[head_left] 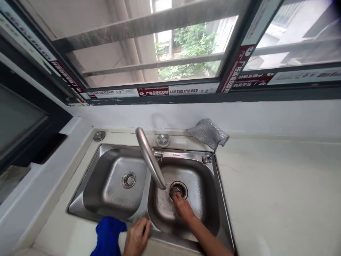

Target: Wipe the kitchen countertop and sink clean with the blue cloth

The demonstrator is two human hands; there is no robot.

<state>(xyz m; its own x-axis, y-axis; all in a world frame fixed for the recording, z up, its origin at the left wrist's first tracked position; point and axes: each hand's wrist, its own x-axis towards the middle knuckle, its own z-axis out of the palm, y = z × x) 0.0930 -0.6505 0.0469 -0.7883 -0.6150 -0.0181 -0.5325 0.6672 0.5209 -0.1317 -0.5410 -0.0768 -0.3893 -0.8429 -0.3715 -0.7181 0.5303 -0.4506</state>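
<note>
1. We have our right grip (183, 208) down in the right basin (199, 199), fingertips in the mouth of its drain (185, 189). The fingers are bent inward, but we cannot tell whether they are closed on the dark part inside.
2. That drain lies directly under our right fingertips, its metal rim showing around them.
3. Our left grip (137, 234) rests on the front edge of the sink, to the left of the right grip and nearer to us. Its fingers are curled, and we cannot tell whether they hold anything.
4. Just left of the left grip we see a blue cloth (108, 236), lying over the worktop (271, 192) and the sink's front edge.
5. The curved faucet (150, 158) ends just to the left of our right grip and above the basin.
6. Farther left of the right grip is the left basin (112, 192), with a perforated strainer (129, 180) in its outlet and water drops on its floor.
7. Beyond our right grip and to its right, a grey mesh cloth (209, 133) leans by the wall, its lower end at a small metal fitting (206, 159) on the sink's corner.
</note>
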